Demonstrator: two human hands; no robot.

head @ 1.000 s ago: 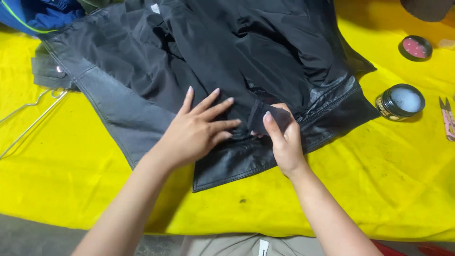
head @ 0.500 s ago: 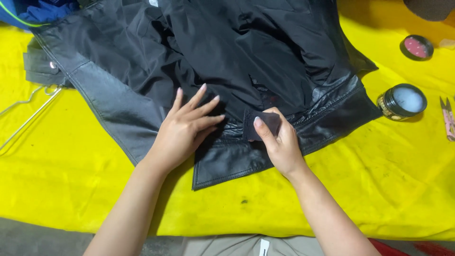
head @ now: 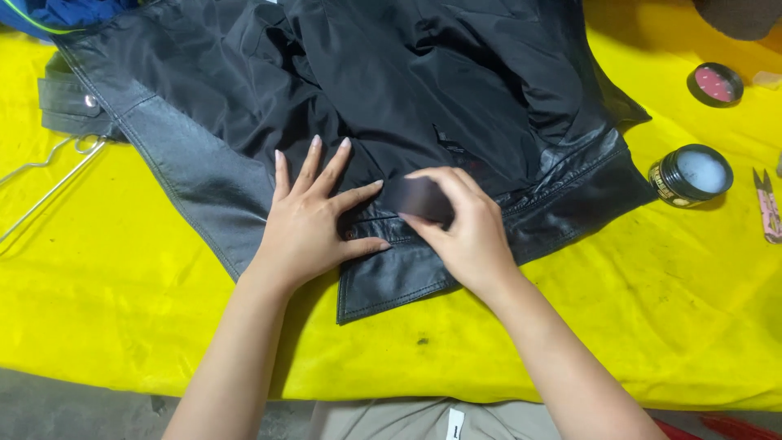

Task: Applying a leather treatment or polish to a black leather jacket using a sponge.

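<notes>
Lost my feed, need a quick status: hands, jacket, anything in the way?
Left hand flat on black leather jacket, fingers spread. Right hand presses dark pad on jacket hem. Open tin and lid sit apart on yellow cloth.

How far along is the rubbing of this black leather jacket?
Done: the round tin stands open on the yellow cloth, its lid set apart. In hand: the left hand lies flat on the black jacket, and the right hand presses a dark pad on the hem. Left: how much leather remains untreated cannot be told.
</notes>
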